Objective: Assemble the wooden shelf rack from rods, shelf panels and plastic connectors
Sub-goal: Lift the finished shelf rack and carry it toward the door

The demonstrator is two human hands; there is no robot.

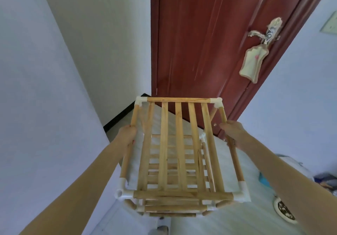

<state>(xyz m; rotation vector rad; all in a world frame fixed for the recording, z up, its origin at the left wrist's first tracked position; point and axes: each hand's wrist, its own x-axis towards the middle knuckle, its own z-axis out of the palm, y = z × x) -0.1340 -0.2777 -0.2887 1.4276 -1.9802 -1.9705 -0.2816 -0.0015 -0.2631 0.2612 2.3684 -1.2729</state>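
Below the red door [209, 43], the left hand [127, 134] curls its fingers round the left side rod [130, 140] of the shelf rack [175, 152], and the right hand [231, 131] clamps the matching right side rod [231, 143]. Both grips sit on the half nearer the door, about level with each other, so neither hand is nearer. Between them the top shelf panel's slats [164, 143] run lengthwise toward the door. White plastic connectors [140, 100] cap the corners, with lower tiers visible beneath. Assembly looks nearly finished.
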